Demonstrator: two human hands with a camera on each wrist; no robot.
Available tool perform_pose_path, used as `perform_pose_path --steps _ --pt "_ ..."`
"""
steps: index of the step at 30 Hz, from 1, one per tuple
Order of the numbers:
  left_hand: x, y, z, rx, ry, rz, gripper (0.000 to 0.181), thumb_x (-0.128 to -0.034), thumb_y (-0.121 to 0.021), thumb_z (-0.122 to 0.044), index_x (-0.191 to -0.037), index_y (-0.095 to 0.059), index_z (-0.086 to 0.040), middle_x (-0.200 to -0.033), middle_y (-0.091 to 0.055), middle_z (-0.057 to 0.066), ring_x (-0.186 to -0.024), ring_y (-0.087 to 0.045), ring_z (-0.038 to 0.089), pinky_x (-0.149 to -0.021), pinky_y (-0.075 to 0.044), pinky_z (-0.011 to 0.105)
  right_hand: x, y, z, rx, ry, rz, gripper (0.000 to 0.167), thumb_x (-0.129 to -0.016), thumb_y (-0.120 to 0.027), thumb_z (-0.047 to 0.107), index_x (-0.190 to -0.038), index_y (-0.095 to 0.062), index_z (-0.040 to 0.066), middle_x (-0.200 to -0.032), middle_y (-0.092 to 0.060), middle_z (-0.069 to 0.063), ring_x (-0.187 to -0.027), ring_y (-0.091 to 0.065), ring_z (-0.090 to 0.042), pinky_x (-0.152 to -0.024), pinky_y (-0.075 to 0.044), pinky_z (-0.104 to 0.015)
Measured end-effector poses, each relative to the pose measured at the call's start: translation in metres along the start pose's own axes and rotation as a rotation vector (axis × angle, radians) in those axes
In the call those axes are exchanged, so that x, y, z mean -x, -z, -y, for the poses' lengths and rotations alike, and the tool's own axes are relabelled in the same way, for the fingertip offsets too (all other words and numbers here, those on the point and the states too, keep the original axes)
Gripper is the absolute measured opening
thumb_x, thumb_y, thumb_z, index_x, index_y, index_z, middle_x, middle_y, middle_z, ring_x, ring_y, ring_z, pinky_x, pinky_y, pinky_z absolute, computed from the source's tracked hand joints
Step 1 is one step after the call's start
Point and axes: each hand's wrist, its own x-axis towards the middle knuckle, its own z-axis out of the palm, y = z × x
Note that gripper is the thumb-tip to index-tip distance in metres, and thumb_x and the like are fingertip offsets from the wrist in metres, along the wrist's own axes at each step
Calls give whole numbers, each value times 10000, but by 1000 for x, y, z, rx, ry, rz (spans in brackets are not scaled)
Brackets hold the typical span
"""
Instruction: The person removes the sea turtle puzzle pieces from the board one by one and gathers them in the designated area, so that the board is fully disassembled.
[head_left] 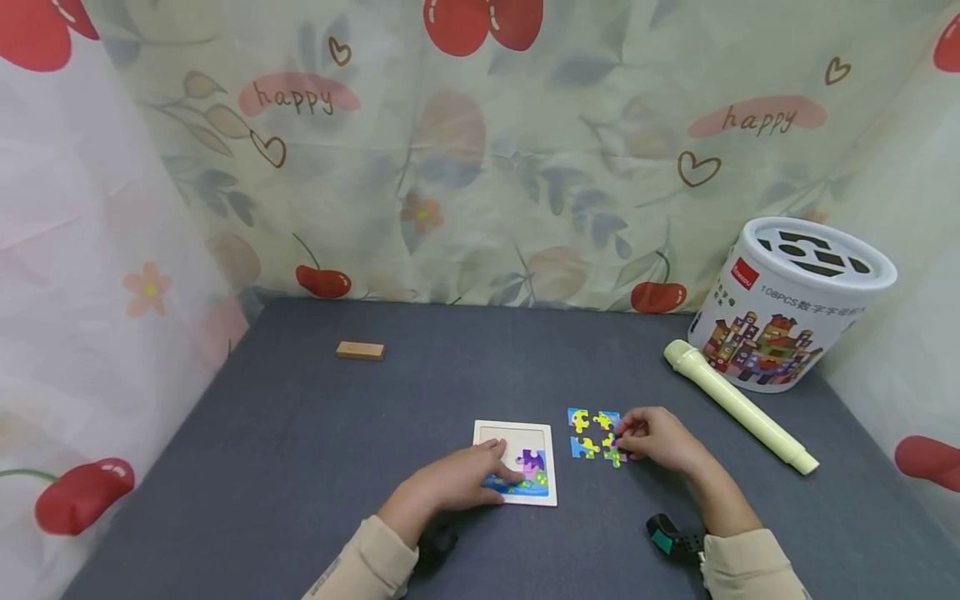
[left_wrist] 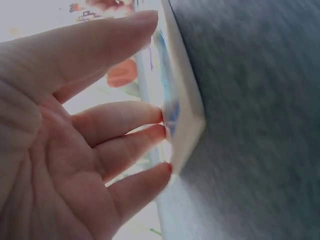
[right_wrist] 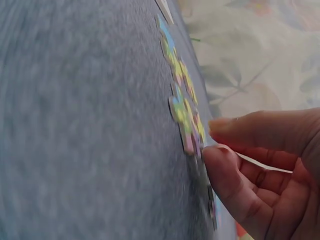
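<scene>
My left hand (head_left: 467, 477) rests on the left side of a pale puzzle tray (head_left: 553, 479), its fingertips touching the board in the left wrist view. A purple piece (head_left: 531, 459) and blue-green pieces (head_left: 528, 488) lie fitted inside the tray's lower part. To the right, several loose jigsaw pieces (head_left: 578, 419) with yellow, blue and green print lie flat on the table. At their right edge my right hand (head_left: 660, 437) has thumb and index finger pinched at a small purple-toned piece, mostly hidden by the fingertips. In the right wrist view, other loose pieces (right_wrist: 182, 117) lie beside those fingertips.
A cream-coloured stick (head_left: 742, 408) lies at the right, beside a white printed bucket (head_left: 795, 308) with a slotted lid. A small wooden block (head_left: 360, 351) sits at the back left. Patterned curtain (head_left: 480, 167) hangs behind the dark table (head_left: 262, 467).
</scene>
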Motion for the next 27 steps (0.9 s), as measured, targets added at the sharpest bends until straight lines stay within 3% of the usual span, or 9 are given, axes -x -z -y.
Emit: perform_pose_path --steps 11,19,27 --pt "-5 -2 -13 -43 -5 23 368 -857 -662 -155 -1210 -640 -257 -1458 -397 146 -1385 -326 280 -1108 -317 391 -14 -1 22 65 65 31 202 -846 -665 111 -967 -639 -48 -760 -600 -56 -633 -578 -140 -542 -507 -259" --pt "-11 -5 -12 -96 -13 23 348 -861 -660 -178 -1195 -648 -273 -1438 -420 158 -1363 -362 283 -1100 -333 375 -30 -22 43 103 169 57 170 -825 -684 97 -934 -662 -32 -752 -608 -50 -637 -521 -113 -547 -460 -226" --pt "-7 -4 -12 -53 12 66 376 -876 -643 -183 -1238 -610 -279 -1486 -343 154 -1402 -280 288 -1104 -316 433 -46 -47 62 98 210 194 162 -821 -691 101 -946 -682 -2 -782 -634 -24 -700 -539 -91 -628 -474 -201"
